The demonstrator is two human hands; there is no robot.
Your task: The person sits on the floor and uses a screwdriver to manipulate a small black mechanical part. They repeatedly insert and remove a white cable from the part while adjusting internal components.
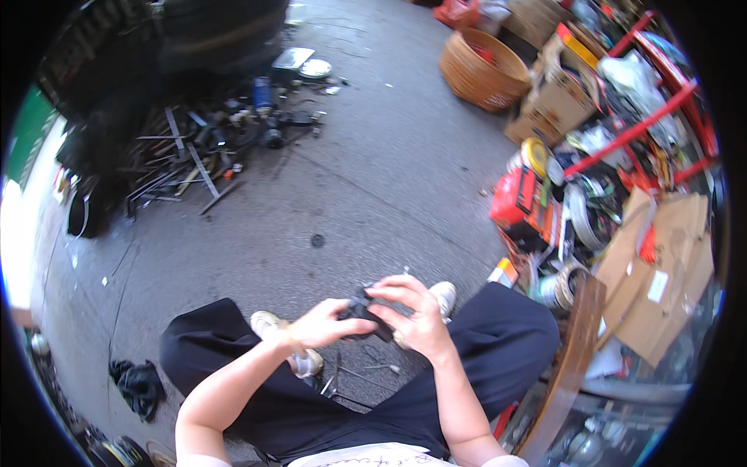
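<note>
Between my hands, above the floor and in front of my knees, is a small black object [360, 309], perhaps a mechanical part; blur and my fingers hide its exact kind. My left hand [330, 324] grips its left side, with the thumb along the near edge. My right hand [411, 315] has its thumb and fingers on the right and top of the same object. Thin rods and wires [356, 373] lie on the ground between my feet, below the hands.
A heap of metal scraps and tools [192, 157] spreads at the far left. To the right stand a wicker basket [484, 73], cardboard boxes [554, 105], a red case [516, 195] and a wooden armrest [569, 362]. A black cloth [139, 388] lies left of my knee.
</note>
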